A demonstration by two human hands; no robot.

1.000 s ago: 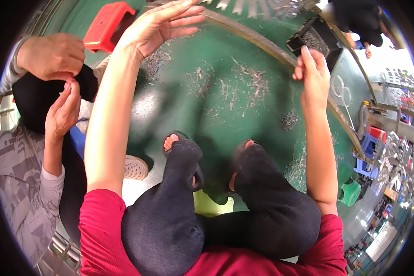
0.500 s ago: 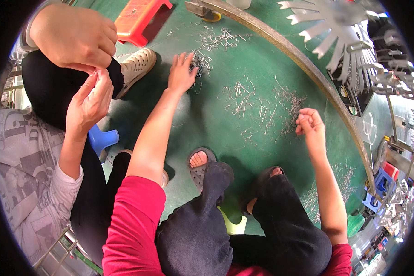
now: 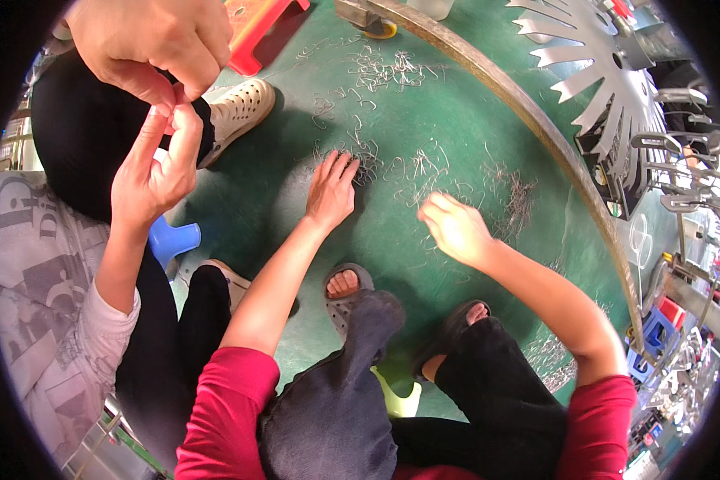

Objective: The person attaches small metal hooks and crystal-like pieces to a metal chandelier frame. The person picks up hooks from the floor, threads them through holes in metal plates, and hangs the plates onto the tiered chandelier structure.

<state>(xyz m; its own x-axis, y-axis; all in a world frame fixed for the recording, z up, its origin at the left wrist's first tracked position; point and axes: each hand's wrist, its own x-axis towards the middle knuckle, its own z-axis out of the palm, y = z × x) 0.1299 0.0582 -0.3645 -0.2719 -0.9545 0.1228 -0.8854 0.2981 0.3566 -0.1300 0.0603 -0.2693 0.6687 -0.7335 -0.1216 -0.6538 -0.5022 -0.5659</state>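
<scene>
Okay, bent wires [image 3: 366, 166]: thin, silvery grey, loose, tangled, many of them curved or hooked, lying on the green floor [image 3: 388, 232] in several uneven heaps. One heap is right at the left hand [image 3: 332, 192], another just beyond the right hand [image 3: 460, 230]; a looser spread lies toward the floor's far edge in view, a denser, darker clump near the curved metal bar [image 3: 496, 76] on the right, and more bits toward the floor's right edge. Left hand: palm down, fingers reaching forward and slightly parted, tips at the wires; thumb hidden, can't tell whether any wire is pinched. Right hand: blurred, turned inward toward the left, fingers bent and close together; can't tell how far open or whether it has hold of anything. Co-worker's two hands [image 3: 156, 180], upper left, meet at the fingertips; anything between them is too small to tell. Beside that person: cream shoe [image 3: 244, 110], red stool [image 3: 252, 48], blue stool leg [image 3: 176, 240]. Toothed metal plate [image 3: 600, 68], shiny grey, at upper right, past the bar. Grey sandal [image 3: 340, 316] on the floor between the two forearms.
</scene>
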